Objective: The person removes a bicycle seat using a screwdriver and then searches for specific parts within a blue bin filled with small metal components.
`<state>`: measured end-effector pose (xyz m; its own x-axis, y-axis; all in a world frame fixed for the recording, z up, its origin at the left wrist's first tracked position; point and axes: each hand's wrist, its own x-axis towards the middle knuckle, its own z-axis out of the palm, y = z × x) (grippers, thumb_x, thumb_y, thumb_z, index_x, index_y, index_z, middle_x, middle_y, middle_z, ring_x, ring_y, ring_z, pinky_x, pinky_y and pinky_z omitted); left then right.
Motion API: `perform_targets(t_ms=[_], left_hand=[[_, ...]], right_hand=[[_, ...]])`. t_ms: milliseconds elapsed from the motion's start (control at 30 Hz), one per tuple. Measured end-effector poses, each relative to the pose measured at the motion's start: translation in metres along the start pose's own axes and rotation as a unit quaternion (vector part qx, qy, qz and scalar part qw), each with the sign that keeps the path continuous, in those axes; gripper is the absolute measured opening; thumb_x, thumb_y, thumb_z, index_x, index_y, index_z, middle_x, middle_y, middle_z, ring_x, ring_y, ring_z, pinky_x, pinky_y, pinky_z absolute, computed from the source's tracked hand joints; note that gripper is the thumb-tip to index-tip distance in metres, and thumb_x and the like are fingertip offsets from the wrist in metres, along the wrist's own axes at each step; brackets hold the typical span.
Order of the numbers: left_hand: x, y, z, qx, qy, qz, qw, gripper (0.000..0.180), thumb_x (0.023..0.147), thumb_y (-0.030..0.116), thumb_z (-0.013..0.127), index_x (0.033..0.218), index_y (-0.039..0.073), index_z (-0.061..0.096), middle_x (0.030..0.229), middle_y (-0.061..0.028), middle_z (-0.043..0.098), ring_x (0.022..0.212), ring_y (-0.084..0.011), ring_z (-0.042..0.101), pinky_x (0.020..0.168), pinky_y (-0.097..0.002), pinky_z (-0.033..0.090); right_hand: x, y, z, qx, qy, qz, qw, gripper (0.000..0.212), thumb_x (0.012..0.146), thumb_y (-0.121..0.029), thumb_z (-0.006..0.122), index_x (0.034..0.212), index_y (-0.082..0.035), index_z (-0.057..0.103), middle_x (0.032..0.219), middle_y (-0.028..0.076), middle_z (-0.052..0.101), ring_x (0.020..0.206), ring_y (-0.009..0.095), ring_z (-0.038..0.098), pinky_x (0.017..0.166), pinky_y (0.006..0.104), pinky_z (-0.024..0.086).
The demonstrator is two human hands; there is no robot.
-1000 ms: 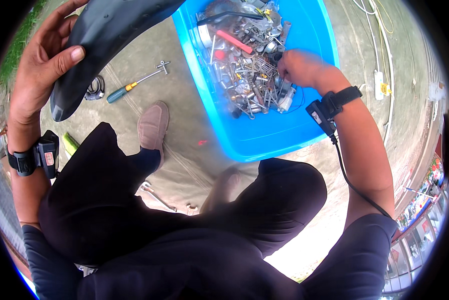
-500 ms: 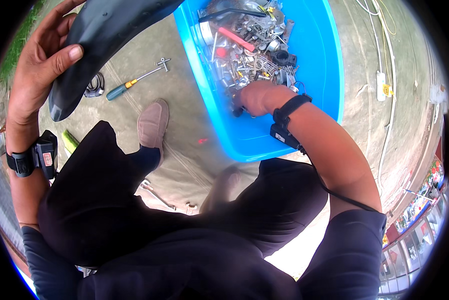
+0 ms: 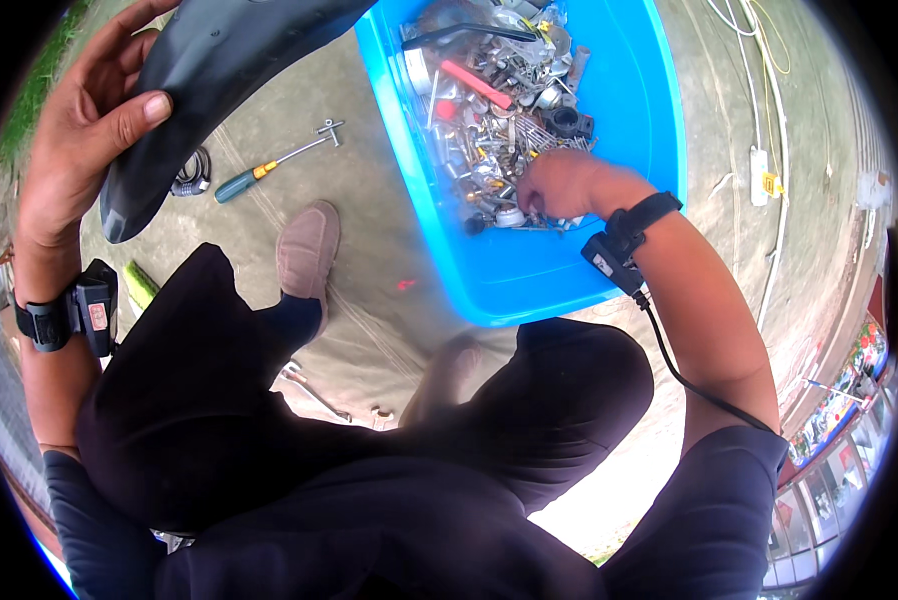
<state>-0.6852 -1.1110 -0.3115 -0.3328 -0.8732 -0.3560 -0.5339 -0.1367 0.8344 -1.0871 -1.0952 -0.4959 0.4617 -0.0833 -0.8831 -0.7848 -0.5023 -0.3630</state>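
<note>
My left hand (image 3: 94, 145) grips the lower end of a long, curved black plastic piece that looks like a mudguard (image 3: 229, 70), thumb on its face and fingers behind. The piece reaches up past the top edge of the view. Inside a blue plastic tub (image 3: 639, 120), my right hand (image 3: 574, 187) is down on a heap of mixed screws, bolts and metal parts (image 3: 484, 135). Its fingers are curled inward, and the tips are partly hidden, so what they pinch cannot be made out. Close by lie a small round metal part (image 3: 509, 216) and a red strip (image 3: 476, 84).
Left of the tub, a screwdriver (image 3: 249, 180) with a green and yellow handle lies by a coiled black cable (image 3: 191, 172). Wrenches (image 3: 314, 390) rest between my legs. A white power strip (image 3: 759, 175) and cords run along the right. My shoe (image 3: 307, 250) stands near the tub.
My right hand has moved right and slightly up over the heap, uncovering small parts at the tub's near left. The left hand and the black piece have barely shifted.
</note>
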Motion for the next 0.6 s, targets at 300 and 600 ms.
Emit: perform_targets(t_ms=[300, 600], left_hand=[[0.005, 0.001, 0.000, -0.010, -0.004, 0.003, 1.000, 0.091, 0.081, 0.033, 0.080, 0.152, -0.001, 0.034, 0.127, -0.0126, 0.061, 0.117, -0.0186, 0.060, 0.104, -0.0291, 0.044], [0.004, 0.002, 0.002, -0.016, 0.004, -0.002, 1.000, 0.091, 0.081, 0.030, 0.079, 0.152, -0.001, 0.033, 0.127, -0.0127, 0.061, 0.116, -0.0185, 0.061, 0.103, -0.0294, 0.045]], right_hand=[[0.026, -0.022, -0.006, 0.026, 0.162, -0.036, 0.986, 0.049, 0.085, -0.004, 0.061, 0.134, -0.010, 0.059, 0.141, 0.010, 0.055, 0.120, 0.033, 0.060, 0.099, 0.0415, 0.050], [0.012, -0.025, -0.003, -0.002, -0.016, 0.009, 1.000, 0.048, 0.084, -0.003, 0.059, 0.131, -0.013, 0.064, 0.130, 0.013, 0.062, 0.118, 0.035, 0.061, 0.098, 0.0433, 0.050]])
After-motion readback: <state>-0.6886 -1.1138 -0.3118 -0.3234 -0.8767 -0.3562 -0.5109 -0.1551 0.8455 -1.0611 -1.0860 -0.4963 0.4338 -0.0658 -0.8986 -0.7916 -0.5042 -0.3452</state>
